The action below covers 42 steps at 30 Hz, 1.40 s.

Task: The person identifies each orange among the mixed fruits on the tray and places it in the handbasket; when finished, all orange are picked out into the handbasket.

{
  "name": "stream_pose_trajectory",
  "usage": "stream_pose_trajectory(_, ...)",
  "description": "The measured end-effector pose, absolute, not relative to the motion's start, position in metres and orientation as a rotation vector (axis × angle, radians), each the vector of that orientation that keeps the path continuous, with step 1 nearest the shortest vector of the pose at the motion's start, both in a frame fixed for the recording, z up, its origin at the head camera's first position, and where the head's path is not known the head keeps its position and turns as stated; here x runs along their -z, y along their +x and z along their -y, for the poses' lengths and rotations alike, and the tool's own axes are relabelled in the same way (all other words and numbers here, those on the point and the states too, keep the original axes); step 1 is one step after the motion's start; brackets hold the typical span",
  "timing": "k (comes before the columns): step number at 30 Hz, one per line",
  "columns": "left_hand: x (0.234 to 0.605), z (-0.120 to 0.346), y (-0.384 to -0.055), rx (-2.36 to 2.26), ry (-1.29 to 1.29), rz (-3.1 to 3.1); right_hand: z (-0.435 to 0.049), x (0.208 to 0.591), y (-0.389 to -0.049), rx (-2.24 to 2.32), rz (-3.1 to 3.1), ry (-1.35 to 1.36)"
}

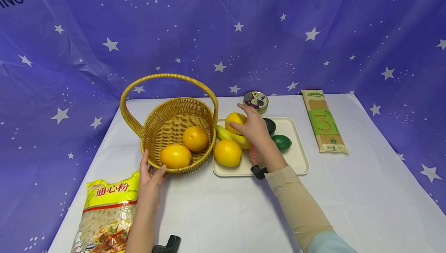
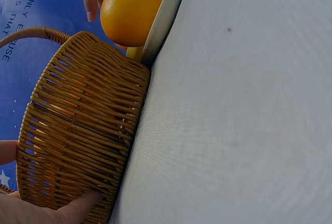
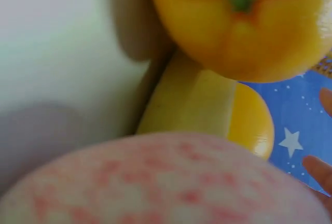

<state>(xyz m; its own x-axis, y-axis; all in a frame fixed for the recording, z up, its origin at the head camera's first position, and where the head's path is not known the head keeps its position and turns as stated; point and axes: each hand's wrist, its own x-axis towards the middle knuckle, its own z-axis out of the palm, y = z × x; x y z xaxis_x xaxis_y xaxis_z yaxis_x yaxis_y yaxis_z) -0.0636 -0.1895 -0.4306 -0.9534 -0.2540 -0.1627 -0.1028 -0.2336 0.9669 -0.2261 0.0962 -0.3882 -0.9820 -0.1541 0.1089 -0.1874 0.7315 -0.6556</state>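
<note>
A wicker basket [image 1: 177, 123] with a tall handle holds two oranges. My left hand [image 1: 150, 175] grips its near left side, thumb at the front and fingers round the left; in the left wrist view its fingers touch the weave. To the right, a cream tray [image 1: 296, 158] bears fruit. Over its back left part, my right hand [image 1: 256, 127] spreads finger and thumb about an orange [image 1: 235, 123], not visibly closed on it. A banana [image 1: 233, 137] lies just in front of that orange. Another orange [image 1: 228, 153] sits nearer me. A pink speckled fruit [image 3: 171, 182] is partly hidden under my right wrist.
A dark green fruit [image 1: 270, 126] and a green lime-like fruit [image 1: 281, 142] lie on the tray's right half. Behind the tray stands a round tin [image 1: 256, 101]. A noodle packet [image 1: 324, 123] lies far right, a pasta bag [image 1: 108, 214] front left. A starry purple cloth hangs behind.
</note>
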Motion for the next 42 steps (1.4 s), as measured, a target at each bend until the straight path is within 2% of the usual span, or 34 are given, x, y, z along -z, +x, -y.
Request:
stream_pose_trajectory(21,0.433,0.189,-0.061,2.359,0.456,1.872,-0.095,0.412,-0.236,-0.964,3.016,0.285)
stream_pose_trajectory(42,0.430,0.189,-0.062,2.358,0.432,1.869,-0.094,0.410,-0.240,-0.906,3.040,0.266)
